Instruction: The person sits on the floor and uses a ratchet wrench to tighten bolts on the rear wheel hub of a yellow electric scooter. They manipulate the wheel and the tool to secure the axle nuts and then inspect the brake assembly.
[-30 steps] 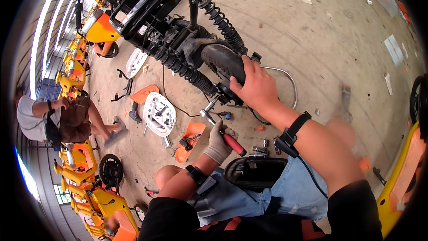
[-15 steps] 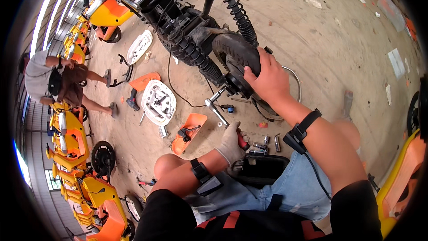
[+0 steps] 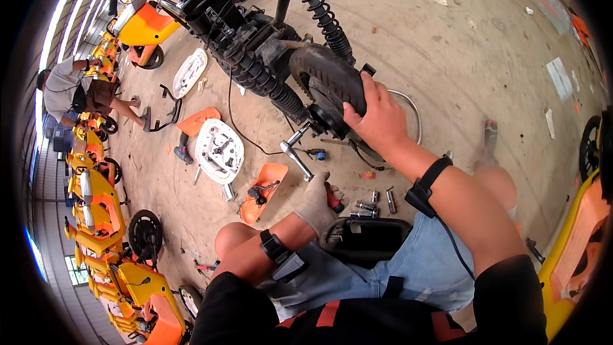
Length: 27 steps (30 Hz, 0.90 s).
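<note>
My left hand, in a pale work glove, is wrapped round the handle of a socket wrench. A red grip end sticks out beside the fingers. The wrench's head reaches the hub at the near left side of a black scooter wheel; the exact fit is too small to tell. My bare right hand grips the tyre from the right, thumb on the tread and fingers over its far side. Coil shock absorbers stand on both sides of the wheel.
Several loose sockets lie by a black open case between my legs. Left of the wrench are an orange panel, a white tray with parts, and a power drill. Another person stands near yellow scooters.
My left hand and the wrench handle have shifted slightly left in the picture, along with the whole scene. The right hand stays on the tyre. The other person has bent over toward the scooters.
</note>
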Each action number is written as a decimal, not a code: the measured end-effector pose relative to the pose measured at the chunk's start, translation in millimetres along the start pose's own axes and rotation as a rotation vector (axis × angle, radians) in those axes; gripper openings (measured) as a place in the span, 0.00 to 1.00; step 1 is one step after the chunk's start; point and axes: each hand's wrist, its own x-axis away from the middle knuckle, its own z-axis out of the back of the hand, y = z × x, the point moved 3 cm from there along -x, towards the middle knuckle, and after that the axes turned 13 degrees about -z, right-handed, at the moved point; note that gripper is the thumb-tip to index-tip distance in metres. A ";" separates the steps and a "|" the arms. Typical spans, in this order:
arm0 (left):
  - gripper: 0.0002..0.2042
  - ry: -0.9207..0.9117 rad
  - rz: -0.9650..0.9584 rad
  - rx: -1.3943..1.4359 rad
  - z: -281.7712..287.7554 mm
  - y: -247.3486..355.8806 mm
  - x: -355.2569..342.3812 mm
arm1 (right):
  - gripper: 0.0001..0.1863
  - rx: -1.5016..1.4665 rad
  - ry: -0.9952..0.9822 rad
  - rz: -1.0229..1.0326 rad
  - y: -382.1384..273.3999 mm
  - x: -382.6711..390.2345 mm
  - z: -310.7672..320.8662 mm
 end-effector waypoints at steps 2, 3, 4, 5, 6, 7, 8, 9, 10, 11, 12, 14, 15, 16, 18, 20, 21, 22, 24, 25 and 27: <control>0.15 -0.022 0.005 0.020 3.9 1.7 -0.1 | 0.38 0.003 -0.001 0.000 -0.3 1.3 -0.3; 0.15 -0.033 0.009 0.031 6.1 2.4 0.0 | 0.38 0.000 0.002 0.000 -1.3 1.7 0.0; 0.15 -0.053 0.014 0.040 7.4 1.9 -3.2 | 0.38 -0.004 0.004 0.001 -1.9 1.9 0.6; 0.15 -0.071 0.017 0.050 10.6 1.6 -8.4 | 0.38 0.001 0.002 -0.001 -3.0 1.9 -0.3; 0.15 -0.090 0.020 0.060 12.7 0.8 -12.5 | 0.38 0.006 -0.001 -0.003 -4.2 1.3 -1.4; 0.15 -0.087 0.024 0.058 15.3 -0.9 -15.4 | 0.38 0.012 -0.003 -0.006 -5.0 1.1 -2.0; 0.15 -0.085 0.025 0.058 16.4 -1.7 -16.6 | 0.39 0.009 -0.026 -0.011 -6.1 0.7 -1.6; 0.15 -0.084 0.026 0.058 17.6 -2.2 -17.1 | 0.39 0.006 -0.048 -0.016 -7.0 1.0 -0.8; 0.15 -0.085 0.034 0.066 18.6 -2.3 -17.0 | 0.39 0.003 -0.070 -0.021 -8.1 1.5 0.1; 0.14 -0.087 0.041 0.073 18.1 -1.6 -17.5 | 0.40 0.011 -0.098 -0.031 -9.2 1.4 1.7; 0.14 -0.090 0.048 0.080 17.6 -0.8 -17.8 | 0.40 0.019 -0.125 -0.041 -10.6 1.4 4.2; 0.13 -0.092 0.039 0.076 16.6 -2.2 -16.2 | 0.41 0.025 -0.166 -0.067 -11.2 0.3 3.4; 0.12 -0.092 0.035 0.075 16.6 -4.1 -15.4 | 0.41 0.023 -0.179 -0.083 -10.4 0.4 1.5; 0.11 -0.089 0.010 0.066 17.4 -5.5 -16.4 | 0.41 0.022 -0.192 -0.099 -9.8 0.4 -0.3; 0.11 -0.082 -0.038 0.058 16.9 -9.2 -16.8 | 0.41 0.011 -0.187 -0.105 -12.7 0.4 0.2; 0.12 -0.063 -0.055 0.083 12.0 -15.1 -10.2 | 0.40 0.017 -0.183 -0.115 -15.3 1.0 -0.6; 0.12 -0.051 -0.065 0.097 10.1 -16.4 -4.0 | 0.40 0.028 -0.181 -0.122 -15.9 1.8 -1.2; 0.13 -0.014 -0.058 0.120 8.2 -16.5 1.4 | 0.40 0.038 -0.180 -0.128 -16.5 2.6 -1.8; 0.15 0.053 -0.040 0.175 3.8 -14.2 8.8 | 0.40 0.043 -0.185 -0.131 -17.4 2.1 -1.1; 0.16 0.019 -0.019 0.173 5.3 -14.2 7.7 | 0.40 0.050 -0.198 -0.144 -18.1 2.3 -1.6; 0.16 0.009 -0.026 0.116 8.9 -14.3 2.0 | 0.40 0.055 -0.235 -0.163 -22.0 -0.5 0.2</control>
